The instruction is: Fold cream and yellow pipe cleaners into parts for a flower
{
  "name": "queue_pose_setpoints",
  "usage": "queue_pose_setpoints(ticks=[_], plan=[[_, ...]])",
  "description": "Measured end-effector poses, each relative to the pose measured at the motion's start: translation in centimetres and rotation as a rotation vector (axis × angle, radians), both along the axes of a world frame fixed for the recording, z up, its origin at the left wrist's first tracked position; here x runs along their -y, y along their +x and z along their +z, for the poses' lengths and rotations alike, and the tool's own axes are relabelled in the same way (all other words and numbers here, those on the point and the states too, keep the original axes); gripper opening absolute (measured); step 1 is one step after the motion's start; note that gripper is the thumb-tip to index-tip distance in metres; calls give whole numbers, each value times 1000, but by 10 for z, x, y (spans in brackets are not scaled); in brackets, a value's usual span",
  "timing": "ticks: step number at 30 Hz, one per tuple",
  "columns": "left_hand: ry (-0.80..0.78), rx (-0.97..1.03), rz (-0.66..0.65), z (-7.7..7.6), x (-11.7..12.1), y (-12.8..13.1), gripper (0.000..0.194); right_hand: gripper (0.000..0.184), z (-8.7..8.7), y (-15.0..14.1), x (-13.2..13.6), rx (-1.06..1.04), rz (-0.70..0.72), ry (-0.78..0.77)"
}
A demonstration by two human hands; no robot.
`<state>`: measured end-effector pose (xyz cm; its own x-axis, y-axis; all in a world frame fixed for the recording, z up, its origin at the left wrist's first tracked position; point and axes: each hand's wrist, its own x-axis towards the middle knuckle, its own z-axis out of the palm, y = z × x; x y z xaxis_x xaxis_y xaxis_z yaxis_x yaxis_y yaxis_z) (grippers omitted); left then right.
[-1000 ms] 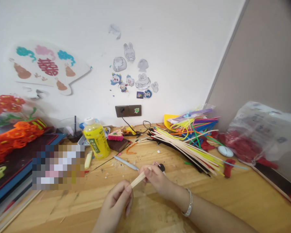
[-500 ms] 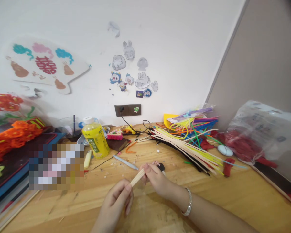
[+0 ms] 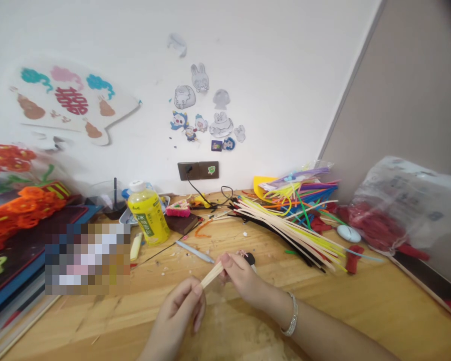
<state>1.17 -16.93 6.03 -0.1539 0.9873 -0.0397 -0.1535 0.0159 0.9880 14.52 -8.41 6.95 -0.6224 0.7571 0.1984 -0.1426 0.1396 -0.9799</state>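
Cream strips (image 3: 212,275), lower centre of the frame

We see a short, narrow, pale bundle, slanting up to the right, its strands lying side by side. We note the left hand (image 3: 182,306) pinching its lower end and the right hand (image 3: 242,278) its upper end.

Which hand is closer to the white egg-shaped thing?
The right hand. It is left of the white egg-shaped thing and closer to the person; the left hand is farther left and even closer to the person.
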Motion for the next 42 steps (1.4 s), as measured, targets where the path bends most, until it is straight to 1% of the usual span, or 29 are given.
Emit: queue_pose_setpoints(ticks=[4, 6, 9, 14, 17, 19, 21, 24, 26, 31, 33, 35, 38, 40, 42], plan=[[6, 165, -10, 1, -1, 0, 38, 51, 7, 8, -7, 68, 23, 296], [-8, 238, -9, 3, -1, 1, 36, 51, 8, 11, -10, 106, 2, 418], [-35, 306, -23, 6, 0, 3, 34, 52, 8, 13, -13, 137, -44, 524], [-92, 429, -146, 6, -2, 1, 33, 51, 9, 14, -13, 123, -65, 618], [-131, 503, -201, 6, -4, -1, 33, 55, 11, 15, -16, 160, -57, 754], [-128, 512, -207, 7, -5, -1, 33, 57, 11, 16, -19, 200, -49, 882], [-127, 495, -184, 10, -4, 0, 33, 59, 11, 17, -22, 237, -62, 988], [-145, 452, -132, 14, -2, 1, 35, 61, 10, 17, -23, 293, -98, 1102], [-169, 419, -98, 16, -2, 1, 38, 61, 11, 18, -23, 336, -98, 1176], [-219, 333, -11, 14, -7, 0, 42, 54, 15, 21, -23, 441, -36, 1334], [-219, 295, 12, 13, -8, 0, 42, 50, 16, 21, -23, 459, -33, 1351], [-208, 255, 31, 12, -9, 0, 41, 45, 14, 21, -23, 467, -22, 1305], [-152, 174, 43, 9, -8, 1, 38, 36, 10, 18, -22, 442, -14, 1107], [-116, 122, 49, 8, -8, 1, 36, 34, 8, 17, -21, 413, -28, 986], [-90, 30, 47, 6, -9, 0, 35, 34, 8, 16, -22, 421, -40, 954]])
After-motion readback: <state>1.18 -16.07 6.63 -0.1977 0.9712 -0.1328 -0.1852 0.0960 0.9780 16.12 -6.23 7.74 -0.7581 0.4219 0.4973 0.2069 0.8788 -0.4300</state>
